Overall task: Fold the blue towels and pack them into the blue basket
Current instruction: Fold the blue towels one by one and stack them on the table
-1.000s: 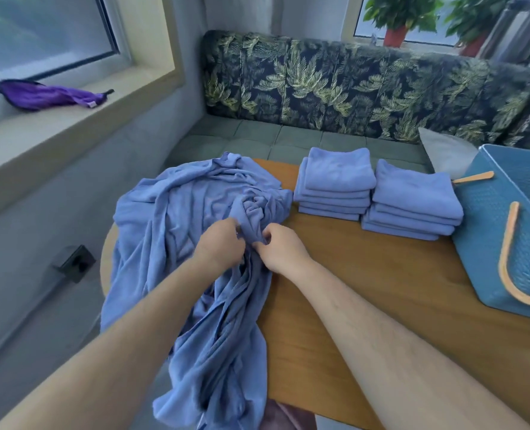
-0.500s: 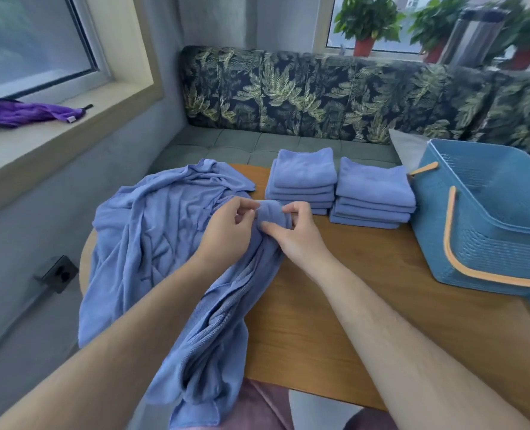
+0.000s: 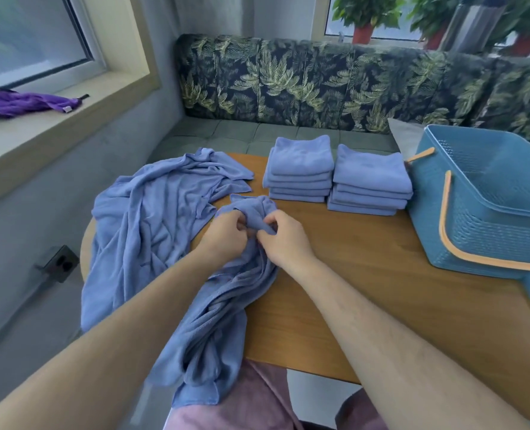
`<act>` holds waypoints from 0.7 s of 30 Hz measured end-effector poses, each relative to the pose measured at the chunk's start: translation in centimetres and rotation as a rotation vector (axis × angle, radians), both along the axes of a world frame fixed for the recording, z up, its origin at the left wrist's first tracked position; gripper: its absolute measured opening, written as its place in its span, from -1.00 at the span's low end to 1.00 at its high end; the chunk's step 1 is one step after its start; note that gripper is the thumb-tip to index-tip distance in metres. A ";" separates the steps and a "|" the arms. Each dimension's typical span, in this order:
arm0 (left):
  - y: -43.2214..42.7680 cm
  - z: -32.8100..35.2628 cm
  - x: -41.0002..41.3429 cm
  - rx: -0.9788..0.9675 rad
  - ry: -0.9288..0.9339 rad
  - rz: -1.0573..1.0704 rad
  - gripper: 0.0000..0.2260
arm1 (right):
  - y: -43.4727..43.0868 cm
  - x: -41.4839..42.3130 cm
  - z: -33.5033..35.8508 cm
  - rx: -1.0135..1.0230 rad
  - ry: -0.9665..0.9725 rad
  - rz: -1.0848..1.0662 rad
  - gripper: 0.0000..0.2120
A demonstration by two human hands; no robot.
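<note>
Now towel [image 3: 253, 212] bunched between both hands' grip

Left hand [image 3: 226, 235] and right hand [image 3: 285, 240] each pinch the bunched end of a loose blue towel [image 3: 220, 321], which trails off the near edge of the counter [image 3: 366, 274]. More unfolded blue cloth [image 3: 158, 212] lies heaped at left. Far side: left stack [image 3: 301, 166] and right stack [image 3: 370, 178] of folded towels stand side by side, the right one just beside the blue basket [image 3: 474, 225].
</note>
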State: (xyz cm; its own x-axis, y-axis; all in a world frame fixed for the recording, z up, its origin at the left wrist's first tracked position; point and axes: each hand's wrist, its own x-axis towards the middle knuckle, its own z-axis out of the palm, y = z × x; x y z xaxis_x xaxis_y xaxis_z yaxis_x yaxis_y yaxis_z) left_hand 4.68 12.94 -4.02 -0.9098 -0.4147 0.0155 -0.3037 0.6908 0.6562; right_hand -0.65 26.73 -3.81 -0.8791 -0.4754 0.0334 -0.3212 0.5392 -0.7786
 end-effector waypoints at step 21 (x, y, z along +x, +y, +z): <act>-4.2 5.2 1.1 0.109 0.239 0.224 -0.73 | -5.5 -1.5 6.5 -0.497 -0.361 -0.067 -0.65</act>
State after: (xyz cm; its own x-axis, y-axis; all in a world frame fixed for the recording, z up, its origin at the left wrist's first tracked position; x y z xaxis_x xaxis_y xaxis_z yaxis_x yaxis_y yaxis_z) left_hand 5.76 8.76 1.21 -0.7721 -0.6145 0.1618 -0.2684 0.5461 0.7935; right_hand -2.17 21.26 2.70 -0.9036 -0.4227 -0.0687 0.0316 0.0942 -0.9951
